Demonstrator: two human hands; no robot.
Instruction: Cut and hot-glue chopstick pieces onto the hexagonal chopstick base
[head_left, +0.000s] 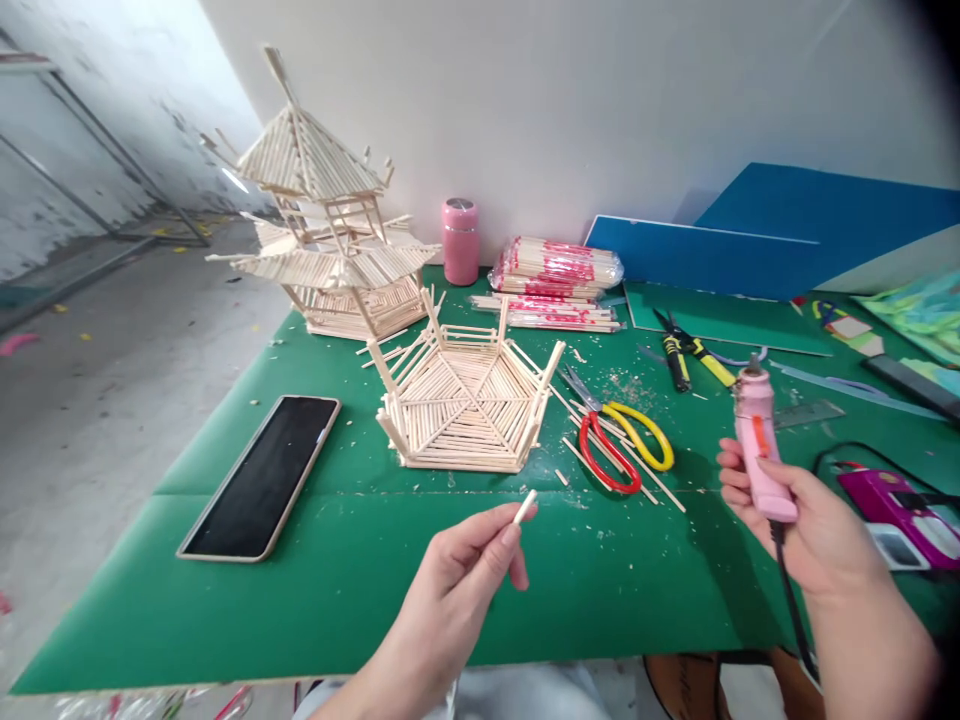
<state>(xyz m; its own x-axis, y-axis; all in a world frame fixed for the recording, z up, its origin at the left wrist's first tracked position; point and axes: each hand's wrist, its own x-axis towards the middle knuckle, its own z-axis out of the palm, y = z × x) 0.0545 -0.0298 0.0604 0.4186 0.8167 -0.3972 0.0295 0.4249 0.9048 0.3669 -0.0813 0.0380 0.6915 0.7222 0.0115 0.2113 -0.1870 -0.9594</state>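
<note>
My left hand (472,570) pinches a short piece of pale wooden stick (526,507) between thumb and fingers, just in front of the stick-built base. My right hand (795,520) is closed around a pink corded rotary tool (759,440) with a metal nose and an orange switch, held upright over the table's right side. The hexagonal wooden-stick base (465,400) has upright posts at its corners and rails along some edges. Red-and-yellow-handled scissors (611,450) lie to its right on loose sticks (652,470).
A tiered stick pagoda (322,220) stands at the back left, beside a pink flask (460,242) and bagged sticks (555,275). A phone (262,480) lies at left. Pliers (690,350), blue boards (720,260) and a purple device (900,510) are at right.
</note>
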